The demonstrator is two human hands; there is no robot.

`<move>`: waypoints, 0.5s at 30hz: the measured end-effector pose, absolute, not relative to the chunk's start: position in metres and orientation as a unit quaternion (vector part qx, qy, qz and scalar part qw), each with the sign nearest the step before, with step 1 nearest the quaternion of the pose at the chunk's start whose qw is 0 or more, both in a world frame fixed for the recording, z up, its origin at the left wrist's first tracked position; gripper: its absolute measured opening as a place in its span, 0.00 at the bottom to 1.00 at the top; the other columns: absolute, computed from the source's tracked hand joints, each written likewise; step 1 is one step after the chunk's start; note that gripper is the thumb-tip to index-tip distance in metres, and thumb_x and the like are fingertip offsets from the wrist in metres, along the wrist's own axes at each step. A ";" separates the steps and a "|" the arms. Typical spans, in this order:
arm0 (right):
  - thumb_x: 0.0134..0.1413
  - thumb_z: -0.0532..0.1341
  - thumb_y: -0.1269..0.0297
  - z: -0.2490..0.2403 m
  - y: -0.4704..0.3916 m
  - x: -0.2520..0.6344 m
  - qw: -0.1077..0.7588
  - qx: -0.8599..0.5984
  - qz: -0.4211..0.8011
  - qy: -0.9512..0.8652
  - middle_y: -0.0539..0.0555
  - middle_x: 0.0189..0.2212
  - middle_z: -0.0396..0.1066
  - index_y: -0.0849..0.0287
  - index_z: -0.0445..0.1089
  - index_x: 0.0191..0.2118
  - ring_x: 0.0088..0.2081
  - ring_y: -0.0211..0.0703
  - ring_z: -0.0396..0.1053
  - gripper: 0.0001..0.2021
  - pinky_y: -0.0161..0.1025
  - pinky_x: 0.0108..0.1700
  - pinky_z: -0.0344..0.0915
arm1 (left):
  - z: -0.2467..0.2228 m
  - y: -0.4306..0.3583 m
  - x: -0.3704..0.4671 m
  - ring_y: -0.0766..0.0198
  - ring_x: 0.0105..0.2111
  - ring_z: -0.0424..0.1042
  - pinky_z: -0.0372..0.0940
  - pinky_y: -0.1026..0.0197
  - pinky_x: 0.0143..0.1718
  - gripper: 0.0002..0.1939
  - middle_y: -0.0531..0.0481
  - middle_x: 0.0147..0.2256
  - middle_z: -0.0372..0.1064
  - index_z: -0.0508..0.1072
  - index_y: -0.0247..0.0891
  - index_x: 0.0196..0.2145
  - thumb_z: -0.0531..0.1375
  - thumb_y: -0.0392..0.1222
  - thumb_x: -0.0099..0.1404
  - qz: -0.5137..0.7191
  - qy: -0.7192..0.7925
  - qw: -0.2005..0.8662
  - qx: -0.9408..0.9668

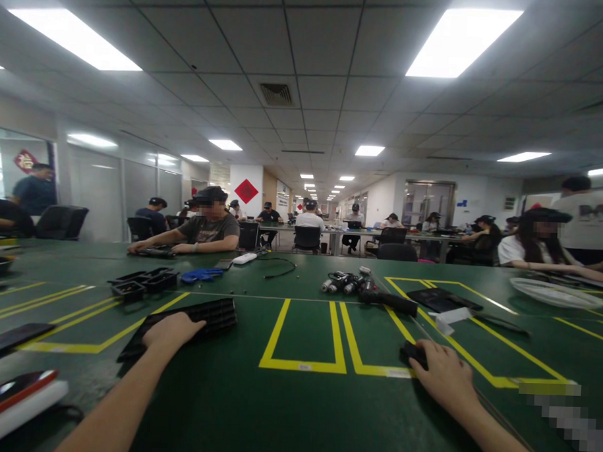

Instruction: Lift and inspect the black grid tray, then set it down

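Note:
My left hand is closed on the near side of a black ridged tray, which lies slanted on the green table. Its fingertips are partly hidden behind the hand. Further right, my right hand has its fingers around a small black object at the table surface, beside a yellow tape outline. Most of that object is covered by the hand, so I cannot make out its kind. A black-handled tool lies beyond my right hand, beside several metal cylindrical parts.
Black open bins and a blue item lie beyond the tray. A dark flat panel and a clear plastic item are at right. Across the table a person is handling something. A dark slab lies at left.

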State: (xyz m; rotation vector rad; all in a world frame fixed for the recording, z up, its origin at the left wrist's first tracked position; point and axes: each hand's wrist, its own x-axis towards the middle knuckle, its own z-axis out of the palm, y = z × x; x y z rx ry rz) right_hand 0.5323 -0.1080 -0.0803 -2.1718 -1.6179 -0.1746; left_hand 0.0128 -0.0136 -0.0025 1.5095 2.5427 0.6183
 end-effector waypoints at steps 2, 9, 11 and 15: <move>0.49 0.48 0.58 -0.079 -0.108 0.532 0.210 -0.785 -0.055 -0.580 0.61 0.45 0.66 0.58 0.62 0.45 0.51 0.58 0.59 0.18 0.58 0.48 0.54 | -0.001 -0.014 0.016 0.38 0.45 0.66 0.60 0.45 0.41 0.22 0.32 0.43 0.69 0.72 0.32 0.25 0.57 0.57 0.49 0.189 0.849 0.069 0.488; 0.49 0.49 0.61 -0.078 -0.107 0.533 0.224 -0.784 -0.032 -0.578 0.62 0.45 0.66 0.59 0.60 0.47 0.51 0.58 0.58 0.18 0.57 0.48 0.55 | 0.005 -0.016 0.021 0.41 0.45 0.66 0.61 0.48 0.40 0.23 0.34 0.47 0.67 0.72 0.29 0.32 0.57 0.55 0.51 0.162 0.850 0.082 0.495; 0.49 0.50 0.61 -0.078 -0.106 0.534 0.235 -0.783 -0.023 -0.576 0.63 0.45 0.65 0.59 0.60 0.47 0.51 0.59 0.58 0.18 0.56 0.48 0.56 | 0.007 -0.015 0.020 0.42 0.44 0.67 0.61 0.50 0.39 0.19 0.35 0.45 0.69 0.73 0.30 0.29 0.58 0.52 0.50 0.155 0.841 0.079 0.513; 0.48 0.51 0.62 -0.080 -0.106 0.536 0.257 -0.774 -0.007 -0.578 0.63 0.45 0.65 0.58 0.61 0.46 0.51 0.60 0.57 0.17 0.57 0.48 0.55 | 0.007 -0.014 0.016 0.42 0.42 0.68 0.61 0.51 0.38 0.13 0.34 0.38 0.72 0.71 0.32 0.21 0.61 0.47 0.48 0.151 0.821 0.071 0.547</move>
